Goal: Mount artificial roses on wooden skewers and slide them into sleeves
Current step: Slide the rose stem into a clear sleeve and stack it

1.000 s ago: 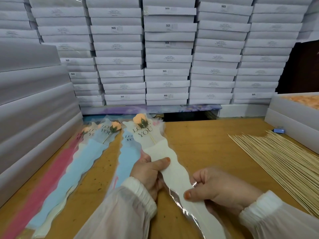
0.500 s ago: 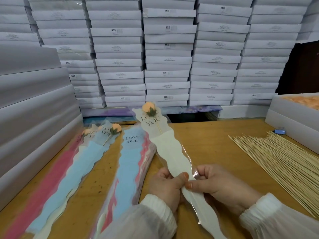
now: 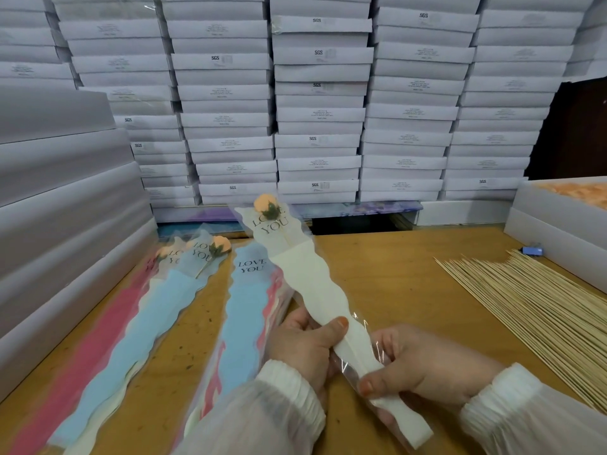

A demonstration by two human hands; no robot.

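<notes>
A cream-white wavy sleeve (image 3: 308, 280) printed LOVE YOU is held tilted above the table. An orange rose (image 3: 264, 205) on a skewer sits inside its top end. My left hand (image 3: 305, 346) grips the sleeve's lower middle with the thumb across its front. My right hand (image 3: 417, 366) pinches the clear plastic lower end between thumb and fingers. A stack of unfilled sleeves (image 3: 246, 307), blue on top, lies just left of my hands. Further left lies a pile of filled sleeves (image 3: 170, 297) with an orange rose (image 3: 219, 245) showing.
Loose wooden skewers (image 3: 532, 310) lie spread on the wooden table (image 3: 394, 274) at the right. An open white box of orange roses (image 3: 578, 192) stands at the far right. Stacked white boxes (image 3: 318, 103) wall the back and left. A small blue object (image 3: 531, 250) lies by the box.
The white sleeve with the rose rose off the sleeve stack and swung right. My left hand slid down it, closer to my right hand, which now pinches the lower end.
</notes>
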